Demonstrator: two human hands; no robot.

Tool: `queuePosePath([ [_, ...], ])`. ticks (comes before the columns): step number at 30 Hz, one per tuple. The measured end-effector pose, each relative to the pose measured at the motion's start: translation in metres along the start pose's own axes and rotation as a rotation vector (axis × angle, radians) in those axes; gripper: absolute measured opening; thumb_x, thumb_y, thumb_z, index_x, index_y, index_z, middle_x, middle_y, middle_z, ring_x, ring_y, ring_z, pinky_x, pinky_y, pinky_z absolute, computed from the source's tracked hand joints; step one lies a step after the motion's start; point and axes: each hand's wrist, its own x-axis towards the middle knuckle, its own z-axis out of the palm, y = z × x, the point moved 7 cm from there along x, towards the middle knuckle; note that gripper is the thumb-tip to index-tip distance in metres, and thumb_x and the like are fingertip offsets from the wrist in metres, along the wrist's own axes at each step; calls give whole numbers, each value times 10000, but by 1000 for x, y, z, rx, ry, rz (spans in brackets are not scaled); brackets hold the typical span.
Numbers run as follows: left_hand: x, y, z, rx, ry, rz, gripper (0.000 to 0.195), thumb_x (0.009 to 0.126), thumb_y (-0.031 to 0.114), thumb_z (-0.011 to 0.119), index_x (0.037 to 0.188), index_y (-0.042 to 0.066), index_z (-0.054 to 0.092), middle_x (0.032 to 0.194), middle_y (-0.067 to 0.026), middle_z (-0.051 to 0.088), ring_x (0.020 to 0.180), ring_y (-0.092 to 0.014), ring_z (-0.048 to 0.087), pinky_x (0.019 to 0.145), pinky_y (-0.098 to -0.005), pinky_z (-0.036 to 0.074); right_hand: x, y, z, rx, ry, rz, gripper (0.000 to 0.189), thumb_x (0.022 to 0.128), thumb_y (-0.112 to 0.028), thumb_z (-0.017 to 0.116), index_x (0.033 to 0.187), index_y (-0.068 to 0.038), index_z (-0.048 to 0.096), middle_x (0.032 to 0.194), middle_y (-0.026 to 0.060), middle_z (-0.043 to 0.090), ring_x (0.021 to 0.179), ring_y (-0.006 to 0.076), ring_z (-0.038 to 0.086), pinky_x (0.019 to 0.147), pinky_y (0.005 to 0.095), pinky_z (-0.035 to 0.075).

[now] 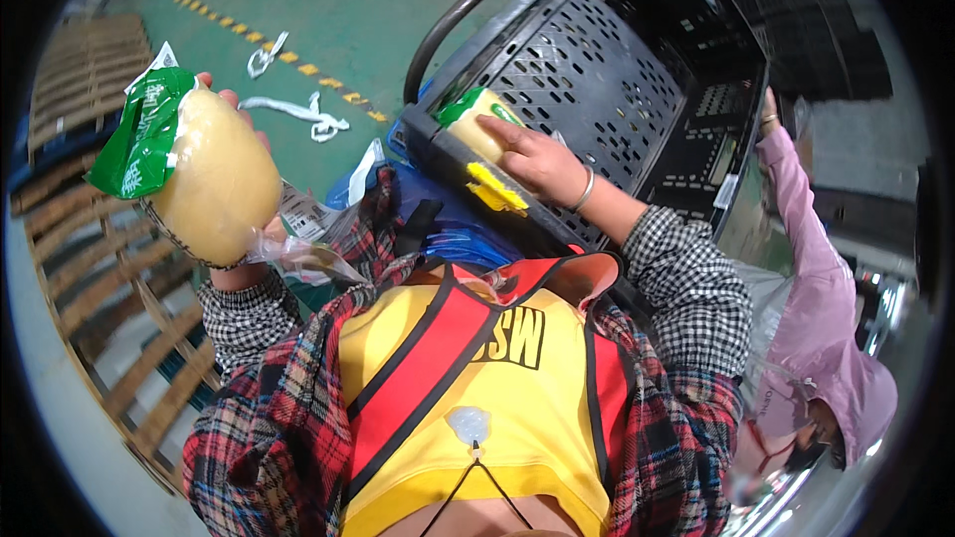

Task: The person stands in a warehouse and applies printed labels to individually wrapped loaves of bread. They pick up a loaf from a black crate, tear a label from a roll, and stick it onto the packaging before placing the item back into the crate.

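Note:
My left hand (274, 228) is raised at the left, mostly hidden behind a large pale-yellow fruit (224, 171) that it holds. The fruit looks like a pomelo, wrapped in clear film with a green printed wrapper part and a dark netted edge. A second wrapped fruit (477, 130) of the same colouring lies inside the near left corner of a black plastic crate (567, 74). On it rests my right hand (548, 164), index finger extended and the other fingers curled against its side; the underside of the grasp is hidden.
A dark curved metal handle (451, 19) rises beside the crate. Blue plastic bags (455, 209) lie below its near edge. Wooden pallets (112, 261) stand at the left. White strips (298, 112) litter the green floor. A person in pink (813, 291) touches the crate's right side.

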Motion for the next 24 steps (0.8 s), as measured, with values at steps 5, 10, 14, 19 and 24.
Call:
queuePosePath([
  [5, 88, 13, 25, 94, -155, 21, 635, 894, 443, 455, 1408, 76, 385, 1357, -162, 491, 1103, -306, 573, 894, -459, 510, 20, -6, -118, 45, 115, 313, 299, 754, -261, 769, 939, -45, 677, 1191, 162, 626, 1098, 339, 601, 913, 390, 501],
  [10, 159, -30, 171, 404, -195, 49, 404, 906, 285, 627, 1178, -2, 542, 1070, -145, 636, 927, -216, 658, 742, -338, 576, 54, -42, -236, 818, 579, 267, 767, 810, -379, 752, 1410, -77, 383, 1334, 136, 506, 1213, 226, 508, 972, 359, 467],
  [14, 160, -74, 260, 328, -242, -227, 452, 906, 324, 641, 1192, -11, 541, 1055, -102, 642, 879, -178, 654, 759, -307, 561, 54, -48, -257, 965, 757, 452, 878, 739, -290, 822, 1391, -28, 294, 1251, 122, 502, 1130, 191, 525, 934, 346, 483],
  [19, 163, -94, 255, 242, -236, -444, 484, 989, 412, 487, 1230, -6, 522, 1127, -132, 630, 968, -192, 653, 783, -337, 562, 31, -23, -244, 1199, 950, 703, 698, 687, -147, 822, 1253, -28, 432, 1102, 91, 577, 991, 178, 593, 881, 334, 518],
  [24, 195, -52, 190, 324, -199, -344, 489, 1034, 363, 250, 1320, -12, 379, 1206, -265, 574, 1017, -347, 638, 737, -446, 582, -12, 15, -251, 1177, 934, 818, 563, 744, -132, 741, 1227, -26, 473, 1066, 94, 616, 970, 189, 640, 841, 327, 556],
])
